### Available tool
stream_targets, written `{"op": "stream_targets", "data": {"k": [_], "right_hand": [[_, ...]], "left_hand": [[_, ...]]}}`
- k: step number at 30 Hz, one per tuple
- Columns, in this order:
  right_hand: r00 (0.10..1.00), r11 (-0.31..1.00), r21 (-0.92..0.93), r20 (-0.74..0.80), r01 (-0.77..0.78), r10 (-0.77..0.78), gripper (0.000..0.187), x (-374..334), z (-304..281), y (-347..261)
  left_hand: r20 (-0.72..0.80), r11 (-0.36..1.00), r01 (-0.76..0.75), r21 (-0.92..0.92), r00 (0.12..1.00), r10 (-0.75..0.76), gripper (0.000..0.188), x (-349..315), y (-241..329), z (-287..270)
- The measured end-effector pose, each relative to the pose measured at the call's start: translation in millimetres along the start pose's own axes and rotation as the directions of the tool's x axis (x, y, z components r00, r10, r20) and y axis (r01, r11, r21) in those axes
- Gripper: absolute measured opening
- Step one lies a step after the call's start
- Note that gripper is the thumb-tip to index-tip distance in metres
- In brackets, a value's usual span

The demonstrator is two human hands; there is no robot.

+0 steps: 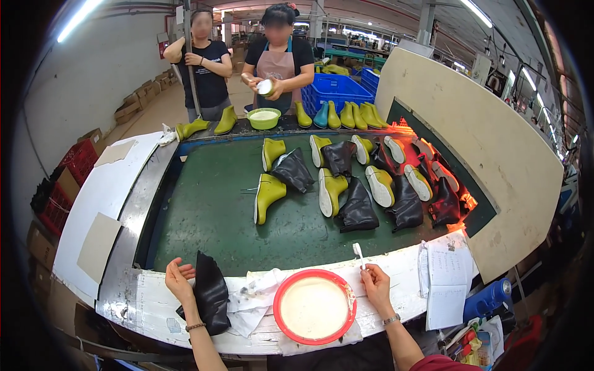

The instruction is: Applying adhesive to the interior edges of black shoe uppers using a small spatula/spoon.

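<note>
My right hand (375, 285) is closed around a small toothbrush (358, 252), its white head pointing up and away. Just left of that hand, a red bowl (279, 312) holds a creamy white liquid. My left hand (179, 278) is open with curved fingers, beside a black leather boot upper (212, 290) on the white near ledge; whether it touches the leather, I cannot tell. A crumpled white cloth (255, 298) lies between the upper and the bowl. On the green conveyor belt (204, 204) are yellow-green boot lasts (269, 196) with pale soles and black boot uppers (357, 207).
Glowing orange heat lines the machine opening (467, 201) at right, under a beige panel (476, 142). Papers on a clipboard (447, 272) and a blue bottle (489, 300) sit at right. Across the belt, one person handles a last near a green bowl (263, 123); another holds a pole.
</note>
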State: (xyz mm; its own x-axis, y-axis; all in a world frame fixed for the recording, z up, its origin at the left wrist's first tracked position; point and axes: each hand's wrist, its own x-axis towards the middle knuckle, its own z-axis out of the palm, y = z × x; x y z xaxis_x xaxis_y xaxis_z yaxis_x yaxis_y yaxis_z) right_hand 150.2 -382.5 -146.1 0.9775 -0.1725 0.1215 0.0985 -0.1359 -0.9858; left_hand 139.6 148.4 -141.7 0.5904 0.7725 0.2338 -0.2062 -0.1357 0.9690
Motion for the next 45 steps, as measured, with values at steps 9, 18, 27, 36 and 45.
{"op": "stream_targets", "data": {"k": [9, 18, 27, 36, 45], "right_hand": [[1.000, 1.000, 0.007, -0.001, -0.001, 0.001, 0.018, -9, 0, 1], [1.000, 1.000, 0.020, -0.029, 0.003, -0.002, 0.017, -8, 0, -13], [0.989, 0.999, 0.039, 0.150, -0.011, 0.005, 0.019, 2, -9, -19], [0.842, 0.611, -0.589, 0.454, 0.529, -0.291, 0.013, -25, -16, -113], [0.701, 0.178, -0.679, 0.675, 0.712, -0.231, 0.009, -45, -4, -134]], "left_hand": [[-0.063, 0.996, -0.019, 0.091, 0.998, 0.025, 0.059, -2, -8, -16], [0.366, 0.775, -0.312, 0.549, 0.924, 0.113, 0.052, -30, 63, 12], [0.442, 0.346, -0.385, 0.855, 0.892, -0.099, 0.126, -62, 52, 19], [0.396, 0.209, -0.392, 0.896, 0.918, 0.023, 0.118, -75, 52, 25], [0.346, 0.354, -0.377, 0.856, 0.926, 0.152, 0.079, -65, 50, 27]]}}
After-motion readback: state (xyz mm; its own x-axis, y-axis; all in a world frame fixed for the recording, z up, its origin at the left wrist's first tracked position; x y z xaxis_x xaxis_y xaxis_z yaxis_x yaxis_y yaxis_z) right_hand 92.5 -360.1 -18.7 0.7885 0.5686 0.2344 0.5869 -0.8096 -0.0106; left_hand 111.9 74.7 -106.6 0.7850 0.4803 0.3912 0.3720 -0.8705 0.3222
